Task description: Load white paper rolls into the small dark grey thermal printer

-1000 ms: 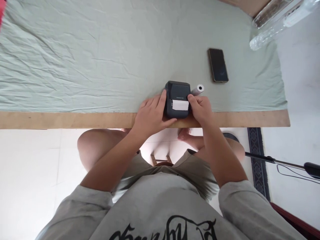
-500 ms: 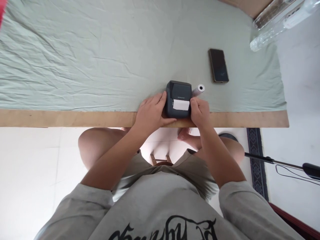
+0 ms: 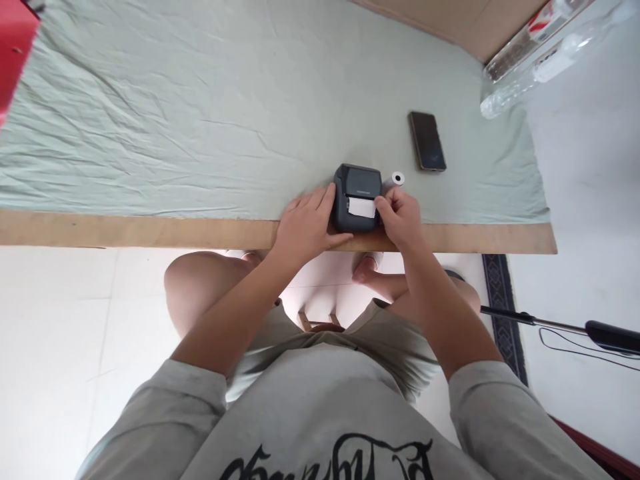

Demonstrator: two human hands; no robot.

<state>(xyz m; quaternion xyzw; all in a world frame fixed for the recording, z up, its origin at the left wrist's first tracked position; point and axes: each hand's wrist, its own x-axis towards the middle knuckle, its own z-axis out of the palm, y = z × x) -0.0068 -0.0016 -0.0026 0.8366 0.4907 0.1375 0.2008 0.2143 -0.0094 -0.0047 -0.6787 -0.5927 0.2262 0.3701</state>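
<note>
A small dark printer [image 3: 363,181] stands near the table's front edge, with a white paper strip [image 3: 361,207] lying over its front. My left hand [image 3: 307,223] is spread against the printer's left side, thumb and fingers apart. At the printer's right side, my right hand [image 3: 401,215] pinches the right end of the paper strip between thumb and bent forefinger. Just behind my right hand lies a white paper roll [image 3: 397,180], partly hidden by the fingers.
A dark phone [image 3: 427,141] lies on the green cloth [image 3: 200,100] to the right. Clear plastic bottles [image 3: 555,60] and a cardboard box [image 3: 450,20] are at the back right. Something red [image 3: 15,50] shows at the far left. The wooden table edge [image 3: 125,230] runs in front.
My right thumb and forefinger have moved slightly left, from the printer's side onto the paper's edge. The view has shifted, showing more of the red object and the box.
</note>
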